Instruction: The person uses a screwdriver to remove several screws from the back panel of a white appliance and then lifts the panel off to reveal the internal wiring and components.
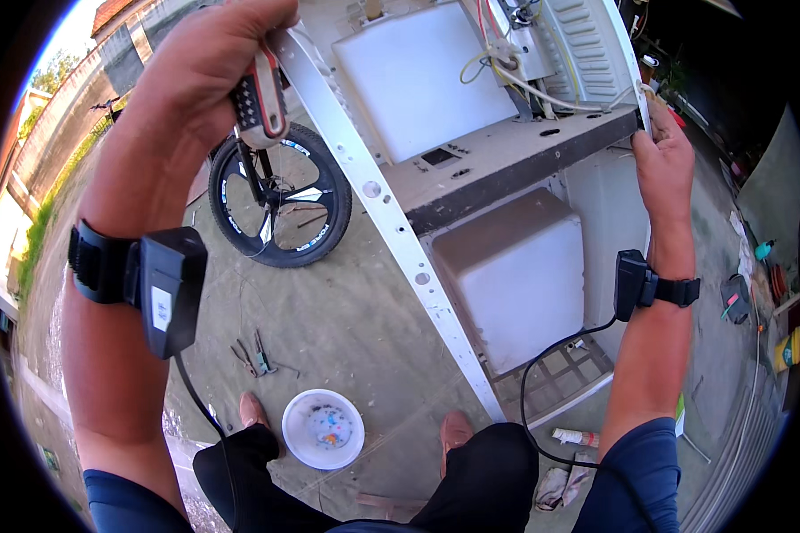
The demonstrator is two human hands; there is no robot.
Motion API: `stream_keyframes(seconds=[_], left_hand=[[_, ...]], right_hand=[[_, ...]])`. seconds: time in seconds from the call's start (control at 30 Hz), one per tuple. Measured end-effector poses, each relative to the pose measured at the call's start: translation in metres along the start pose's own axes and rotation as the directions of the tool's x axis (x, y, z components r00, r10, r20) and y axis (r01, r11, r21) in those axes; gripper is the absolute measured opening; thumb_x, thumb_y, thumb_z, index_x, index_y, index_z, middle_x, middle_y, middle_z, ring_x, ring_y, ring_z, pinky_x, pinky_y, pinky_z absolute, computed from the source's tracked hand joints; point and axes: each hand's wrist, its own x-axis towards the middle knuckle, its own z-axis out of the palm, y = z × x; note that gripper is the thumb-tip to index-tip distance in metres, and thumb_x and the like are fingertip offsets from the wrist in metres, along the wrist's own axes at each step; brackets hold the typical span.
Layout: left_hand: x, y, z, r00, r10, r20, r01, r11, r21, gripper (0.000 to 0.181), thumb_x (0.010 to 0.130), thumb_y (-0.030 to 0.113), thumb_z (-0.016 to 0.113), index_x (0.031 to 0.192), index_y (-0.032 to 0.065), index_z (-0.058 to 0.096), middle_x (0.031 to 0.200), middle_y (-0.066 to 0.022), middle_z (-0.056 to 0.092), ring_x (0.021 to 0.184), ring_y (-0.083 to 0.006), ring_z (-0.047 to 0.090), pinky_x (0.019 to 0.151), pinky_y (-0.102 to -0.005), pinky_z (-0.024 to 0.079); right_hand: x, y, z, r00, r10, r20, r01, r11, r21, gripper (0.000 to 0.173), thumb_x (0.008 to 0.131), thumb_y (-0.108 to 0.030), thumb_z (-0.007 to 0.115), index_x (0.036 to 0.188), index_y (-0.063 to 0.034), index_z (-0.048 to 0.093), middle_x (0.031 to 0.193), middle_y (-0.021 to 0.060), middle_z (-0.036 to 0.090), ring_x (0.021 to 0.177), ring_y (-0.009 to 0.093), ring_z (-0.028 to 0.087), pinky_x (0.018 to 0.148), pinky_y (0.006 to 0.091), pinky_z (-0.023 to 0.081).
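Observation:
My left hand (207,73) is closed around the red, black and grey handle of a hand tool (261,110); the tool's working end is hidden. Its fingers also touch the top of the white metal side edge (350,156) of an opened appliance cabinet. On the far side, my right hand (667,160) grips the cabinet's right edge (643,100) beside a pale cable. Inside, a white box-shaped panel (427,80) stands above a dusty shelf (507,156). Loose wires (493,56) hang near it. A second white box-shaped moulding (520,286) sits below.
A bicycle wheel (280,196) stands behind the cabinet's left edge. On the concrete floor lie pliers (245,358) and another small tool (262,356). Between my feet is a white basin (323,430) with small bits inside. Rags (563,486) lie at lower right.

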Motion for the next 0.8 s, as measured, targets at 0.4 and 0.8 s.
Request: stream_keyframes(seconds=[0.4, 0.8], left_hand=[[-0.019, 0.079, 0.033, 0.949, 0.310, -0.054, -0.293, 0.933, 0.209, 0.013, 0.085, 0.007, 0.058, 0.086, -0.0038, 0.066, 0.072, -0.0086, 0.064, 0.056, -0.0153, 0.061, 0.053, -0.0288, 0.051], [-0.017, 0.008, -0.016, 0.970, 0.228, 0.083, -0.238, 0.829, 0.506, 0.018, 0.084, 0.021, 0.063, 0.082, 0.0028, 0.063, 0.069, 0.0021, 0.058, 0.060, -0.0060, 0.052, 0.056, -0.0262, 0.043]], right_hand=[[-0.005, -0.007, 0.019, 0.971, -0.032, -0.236, 0.021, 0.999, -0.050, 0.048, 0.081, -0.004, 0.058, 0.128, 0.0017, 0.066, 0.110, 0.0115, 0.075, 0.101, 0.014, 0.069, 0.093, 0.0269, 0.050], [-0.132, 0.001, 0.114, 0.919, 0.210, -0.335, -0.275, 0.948, -0.161, 0.045, 0.079, -0.001, 0.054, 0.123, 0.0040, 0.062, 0.115, 0.0259, 0.065, 0.107, 0.044, 0.063, 0.095, 0.0432, 0.049]])
